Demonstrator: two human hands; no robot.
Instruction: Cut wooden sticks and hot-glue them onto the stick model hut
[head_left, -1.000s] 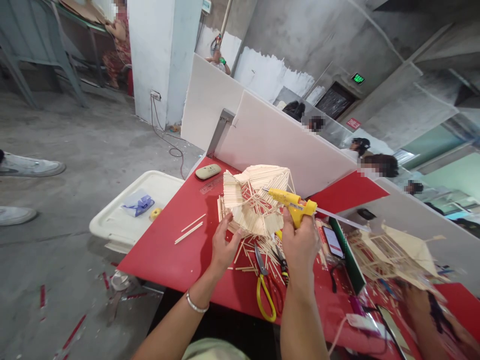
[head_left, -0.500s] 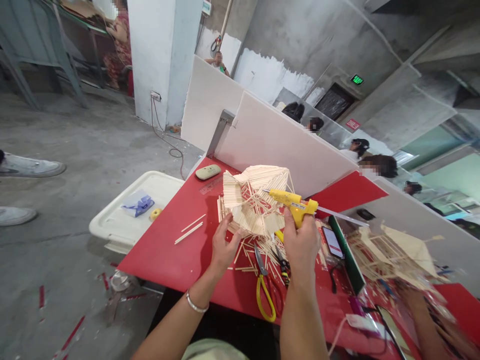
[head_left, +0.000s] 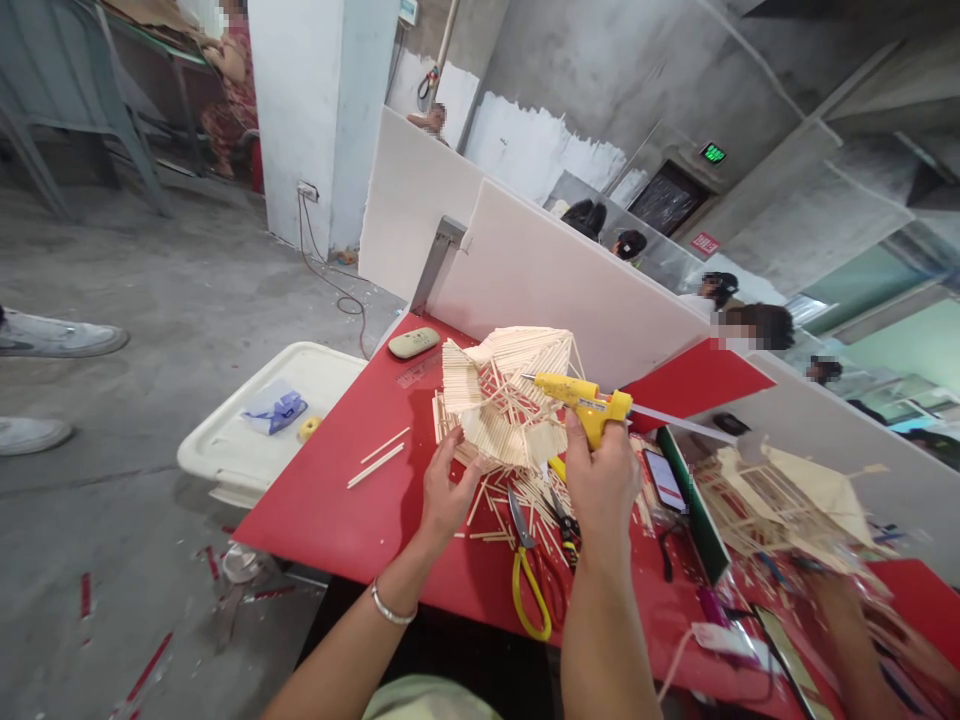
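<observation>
My right hand (head_left: 604, 470) is closed round the handle of a yellow hot glue gun (head_left: 577, 392), whose nozzle points left over a model built of thin wooden sticks (head_left: 517, 390). A clear glue stick sticks out of the gun's back. At the model's near left edge, my left hand (head_left: 448, 488) grips it between thumb and fingers. Loose wooden sticks (head_left: 491, 515) lie under and in front of the model. Close to my right hand are yellow-handled scissors (head_left: 529, 580) and a pair of pliers (head_left: 564, 525).
On the red table (head_left: 337, 535) are a pale oval case (head_left: 413, 343), a clear ruler (head_left: 417, 372) and a phone (head_left: 664, 478). A white bin lid (head_left: 225, 440) adjoins the left edge. White partitions (head_left: 540, 290) stand behind. At right, a co-worker's hands work beside another stick model (head_left: 780, 500).
The glue gun and my right hand have shifted very slightly left. My left hand keeps its place on the model. The co-worker's hand at the right has moved a little.
</observation>
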